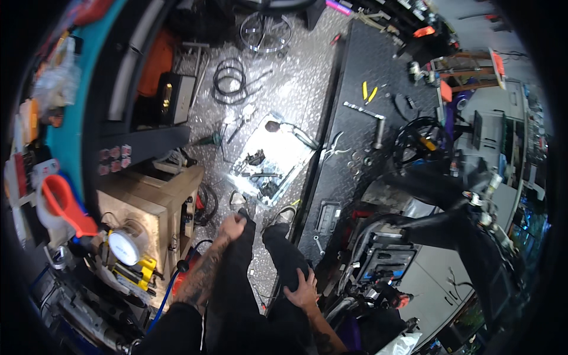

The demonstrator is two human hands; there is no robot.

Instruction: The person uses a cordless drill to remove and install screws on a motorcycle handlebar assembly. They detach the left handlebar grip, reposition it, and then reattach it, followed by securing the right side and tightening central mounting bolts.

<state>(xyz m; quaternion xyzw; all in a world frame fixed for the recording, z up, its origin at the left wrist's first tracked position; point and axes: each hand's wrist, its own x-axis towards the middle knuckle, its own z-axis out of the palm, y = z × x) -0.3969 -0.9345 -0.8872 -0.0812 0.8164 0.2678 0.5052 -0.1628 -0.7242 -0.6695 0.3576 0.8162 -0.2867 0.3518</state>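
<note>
My left hand (pixel 232 226) is curled closed against my left knee; whatever its fingers hold, if anything, is hidden. My right hand (pixel 303 290) lies on my right thigh, fingers spread and holding nothing. Beyond my shoes, a brightly lit white sheet or tray (pixel 275 149) rests on the patterned floor. Small dark parts (pixel 256 157) and a dark bar-shaped piece (pixel 265 175) lie on it. Glare washes out some of its detail. Right of it, pliers (pixel 335 149) with spread handles sit at the edge of a black platform (pixel 349 171).
Yellow-handled pliers (pixel 369 93), a long metal bar (pixel 362 110) and a wrench (pixel 318 245) lie on the platform. A coiled black hose (pixel 229 81) is on the floor ahead. A wooden box (pixel 151 192) stands left, a dark motorcycle-like frame (pixel 435 231) right.
</note>
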